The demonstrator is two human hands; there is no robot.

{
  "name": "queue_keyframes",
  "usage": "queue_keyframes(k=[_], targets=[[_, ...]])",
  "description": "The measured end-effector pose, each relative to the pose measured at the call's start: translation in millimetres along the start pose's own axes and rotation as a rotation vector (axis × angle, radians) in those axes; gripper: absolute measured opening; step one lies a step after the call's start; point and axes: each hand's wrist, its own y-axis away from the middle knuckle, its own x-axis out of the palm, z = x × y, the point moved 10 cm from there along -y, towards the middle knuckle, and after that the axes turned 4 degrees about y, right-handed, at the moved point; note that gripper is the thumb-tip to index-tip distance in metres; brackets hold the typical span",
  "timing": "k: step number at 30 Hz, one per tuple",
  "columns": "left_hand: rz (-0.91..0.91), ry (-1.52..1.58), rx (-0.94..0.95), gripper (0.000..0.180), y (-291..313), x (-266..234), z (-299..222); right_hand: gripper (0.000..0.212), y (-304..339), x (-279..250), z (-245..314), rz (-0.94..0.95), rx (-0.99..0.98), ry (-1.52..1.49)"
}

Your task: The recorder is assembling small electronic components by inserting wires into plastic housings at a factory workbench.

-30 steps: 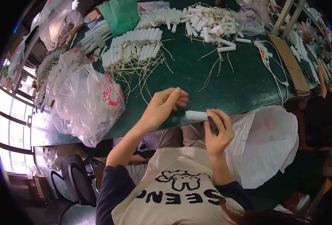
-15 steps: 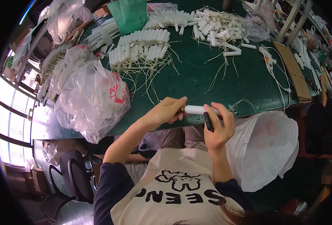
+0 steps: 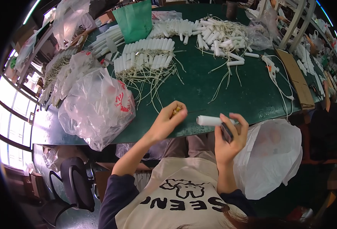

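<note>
Well, in the head view we held what seemed a small brassy piece [image 3: 177, 110] closed in our left hand [image 3: 168, 120]. At its three o'clock, our right hand [image 3: 232, 143] gripped a white tube [image 3: 208, 121] and a dark block [image 3: 227, 132]. At eleven o'clock, wired cylinders [image 3: 149, 45] lay on the green table [image 3: 193, 82].

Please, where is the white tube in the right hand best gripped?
Probably around its bare left part, coming from the left: the white tube points sideways, that end free, while the right hand holds the other end.
</note>
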Motion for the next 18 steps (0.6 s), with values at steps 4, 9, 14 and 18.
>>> queue_keyframes(k=[4, 9, 14, 18], targets=[[0.112, 0.041, 0.186, 0.043, 33.8, 10.9, -27.6, 0.039, 6.3, 12.9, 17.2, 0.241, 0.109, -0.191], [0.058, 0.067, 0.295, 0.026, 54.7, 0.3, -51.6, 0.040, 23.0, 46.4, 34.2, 0.425, 0.128, -0.455], [-0.287, 0.153, 0.446, 0.041, 105.6, -97.3, -101.9, 0.024, 30.3, 27.9, 6.4, 0.335, 0.301, -0.676], [-0.724, -0.327, 0.596, 0.046, 167.0, -178.0, -165.9, 0.013, 29.1, 24.7, -25.2, 0.236, 0.492, -0.625]])
